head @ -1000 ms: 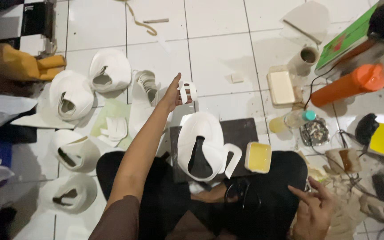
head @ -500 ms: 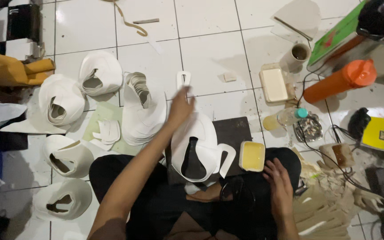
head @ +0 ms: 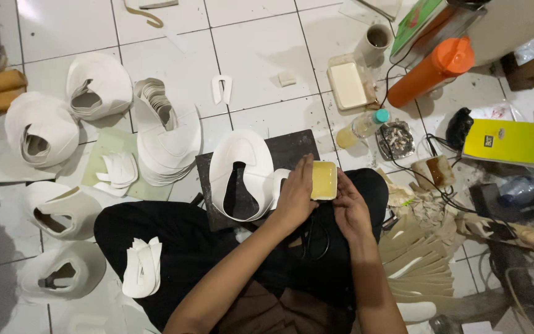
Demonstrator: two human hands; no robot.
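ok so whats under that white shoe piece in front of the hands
A dark flat board lies under the white shoe piece, resting on the person's lap. The left hand covers the piece's right edge, so what lies under there cannot be seen.

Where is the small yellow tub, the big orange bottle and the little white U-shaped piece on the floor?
small yellow tub (head: 324,180), head view, on its yellow inside.
big orange bottle (head: 428,73), head view, on its body.
little white U-shaped piece (head: 221,89), head view, on its curved top.

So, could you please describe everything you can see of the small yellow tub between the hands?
The small yellow tub is a shallow, squarish, plastic-looking container with rounded corners and a pale rim, open on top and holding something yellow. It sits upright over the person's lap, beside the dark board. The left hand grips its left side; the right hand touches its lower edge.
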